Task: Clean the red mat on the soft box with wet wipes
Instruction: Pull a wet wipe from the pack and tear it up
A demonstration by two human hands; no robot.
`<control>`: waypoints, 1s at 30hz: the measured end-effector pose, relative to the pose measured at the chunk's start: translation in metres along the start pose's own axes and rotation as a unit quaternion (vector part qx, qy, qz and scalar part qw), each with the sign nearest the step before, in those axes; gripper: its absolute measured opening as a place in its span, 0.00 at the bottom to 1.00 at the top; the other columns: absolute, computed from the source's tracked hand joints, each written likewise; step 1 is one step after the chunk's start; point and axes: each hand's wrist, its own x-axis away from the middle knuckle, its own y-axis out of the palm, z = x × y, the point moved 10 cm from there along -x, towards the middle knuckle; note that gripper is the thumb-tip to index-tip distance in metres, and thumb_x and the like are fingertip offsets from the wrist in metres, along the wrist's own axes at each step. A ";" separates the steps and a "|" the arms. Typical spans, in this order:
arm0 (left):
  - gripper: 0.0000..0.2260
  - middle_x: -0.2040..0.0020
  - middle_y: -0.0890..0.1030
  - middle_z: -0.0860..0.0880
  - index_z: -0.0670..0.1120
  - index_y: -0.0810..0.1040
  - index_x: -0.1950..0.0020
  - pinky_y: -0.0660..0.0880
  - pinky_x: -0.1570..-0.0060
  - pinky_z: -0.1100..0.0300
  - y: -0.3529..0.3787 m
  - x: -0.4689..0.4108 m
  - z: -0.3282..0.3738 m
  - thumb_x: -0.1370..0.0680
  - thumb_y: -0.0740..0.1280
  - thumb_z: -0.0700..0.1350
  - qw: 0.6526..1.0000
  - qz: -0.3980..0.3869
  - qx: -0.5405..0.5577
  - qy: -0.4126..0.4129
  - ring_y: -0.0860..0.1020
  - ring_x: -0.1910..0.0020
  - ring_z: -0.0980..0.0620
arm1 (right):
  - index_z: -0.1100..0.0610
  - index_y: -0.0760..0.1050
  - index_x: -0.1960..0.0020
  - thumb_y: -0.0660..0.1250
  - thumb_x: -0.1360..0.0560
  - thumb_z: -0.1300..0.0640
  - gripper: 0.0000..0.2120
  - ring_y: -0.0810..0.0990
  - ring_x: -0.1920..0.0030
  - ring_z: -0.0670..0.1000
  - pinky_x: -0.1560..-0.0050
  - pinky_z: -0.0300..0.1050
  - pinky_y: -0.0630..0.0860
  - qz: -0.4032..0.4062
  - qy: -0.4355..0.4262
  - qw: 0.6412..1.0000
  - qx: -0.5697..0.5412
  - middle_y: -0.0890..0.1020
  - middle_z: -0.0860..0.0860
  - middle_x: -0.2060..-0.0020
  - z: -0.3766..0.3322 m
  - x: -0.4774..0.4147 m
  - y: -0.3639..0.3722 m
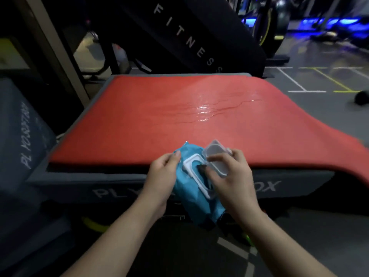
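Blur smears the fingers (214,159) of the right hand (233,176), so I cannot tell whether a wipe is caught in the opening. Its grip is closed on the clear lid (216,151), thumb behind and fingers in front. The left hand (161,176) has its grip clamped on the side of the one blue wipes pack (191,204), held just before the near edge of the one red mat (179,116). The mat lies on the soft box (79,180) with a wet sheen at its middle; its right side overhangs and is cut off. Both hands hide the middle of the box's lettering. A second grey box (20,126) stands at the left, partly out of view.
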 end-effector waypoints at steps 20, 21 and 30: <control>0.13 0.58 0.83 0.54 0.51 0.81 0.45 0.74 0.60 0.63 0.012 0.011 0.033 0.19 0.66 0.58 0.987 -0.053 -0.090 0.119 0.79 0.62 0.59 | 0.39 0.83 0.60 0.75 0.29 0.46 0.02 0.54 0.27 0.51 0.31 0.57 0.58 -0.001 -0.038 0.995 0.097 0.56 0.38 0.23 -0.025 0.009 -0.013; 0.14 0.57 0.84 0.54 0.53 0.82 0.44 0.75 0.59 0.62 0.015 0.011 0.034 0.22 0.68 0.61 0.988 -0.069 -0.073 0.118 0.81 0.61 0.58 | 0.40 0.83 0.60 0.75 0.29 0.49 0.04 0.55 0.27 0.52 0.32 0.57 0.58 0.009 -0.058 0.992 0.114 0.56 0.39 0.22 -0.027 0.008 -0.014; 0.17 0.47 0.87 0.48 0.51 0.82 0.40 0.81 0.49 0.53 0.037 -0.008 0.028 0.27 0.78 0.48 0.989 -0.084 -0.003 0.122 0.85 0.49 0.47 | 0.53 0.78 0.58 0.72 0.28 0.60 0.03 0.63 0.29 0.58 0.40 0.59 0.67 0.022 -0.192 0.965 0.177 0.70 0.52 0.28 -0.030 0.000 -0.013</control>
